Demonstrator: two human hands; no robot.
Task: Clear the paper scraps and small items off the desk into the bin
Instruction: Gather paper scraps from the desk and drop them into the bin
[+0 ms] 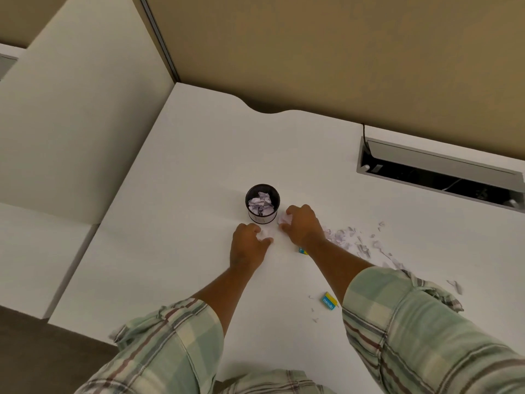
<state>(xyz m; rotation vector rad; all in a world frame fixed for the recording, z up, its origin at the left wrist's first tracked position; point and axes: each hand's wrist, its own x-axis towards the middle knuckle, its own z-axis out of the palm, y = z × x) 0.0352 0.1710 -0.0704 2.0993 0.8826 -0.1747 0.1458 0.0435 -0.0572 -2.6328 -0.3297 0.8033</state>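
A small black mesh bin (262,216) stands on the white desk (199,166) with crumpled paper (260,205) inside it. Just right of the bin, my right hand (302,224) is closed around a white paper scrap (285,218). My left hand (250,248) rests in front of the bin, its fingers curled over another pale scrap (266,236) on the desk. Several torn paper scraps (356,243) lie scattered to the right. A small blue and yellow box (329,301) lies near my right forearm, and a second one (302,250) peeks out beside my right wrist.
An open cable tray (443,174) is sunk into the desk at the back right, with a black cable running in. A tan partition wall (312,52) backs the desk. A lower white desk (31,251) adjoins on the left. Tiny bits (314,314) lie near the front.
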